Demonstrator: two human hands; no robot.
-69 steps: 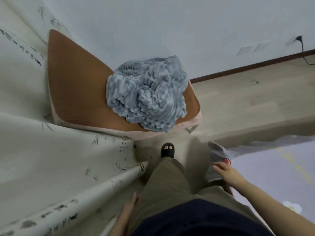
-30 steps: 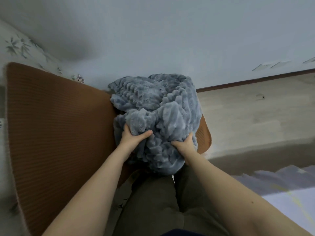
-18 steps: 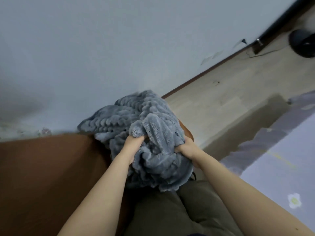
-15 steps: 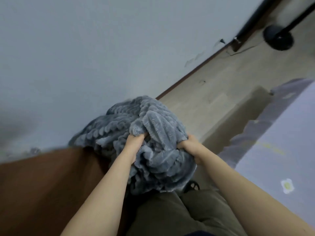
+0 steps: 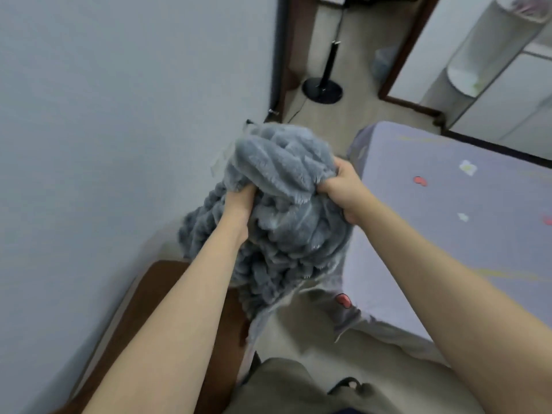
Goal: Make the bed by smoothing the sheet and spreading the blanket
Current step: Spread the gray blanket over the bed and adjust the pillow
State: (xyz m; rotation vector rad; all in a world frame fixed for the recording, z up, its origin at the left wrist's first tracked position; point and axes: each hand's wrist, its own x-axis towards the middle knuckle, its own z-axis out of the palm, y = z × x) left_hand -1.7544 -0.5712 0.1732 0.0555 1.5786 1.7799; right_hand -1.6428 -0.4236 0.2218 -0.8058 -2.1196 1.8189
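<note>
Head view: hands (image 5: 239, 201) (image 5: 343, 189) tight around blanket (image 5: 286, 234)

The left forearm (image 5: 179, 309) and the right forearm (image 5: 433, 279) are bare along all of their visible length, slim at the wrist and broader toward the near edge. The left hand (image 5: 239, 204) and the right hand (image 5: 343, 192) are bare as well; the right one shows its knuckles and thumb, the left one mainly its back. At the near centre are trousers (image 5: 292, 386) of plain, dull olive-khaki cloth, loose, with soft folds. A thin strip (image 5: 355, 411) of dark navy cloth shows at the very near edge; which garment it belongs to cannot be told. Just right of the trousers lies a black curved strap (image 5: 348, 383), blurred, seemingly footwear.
</note>
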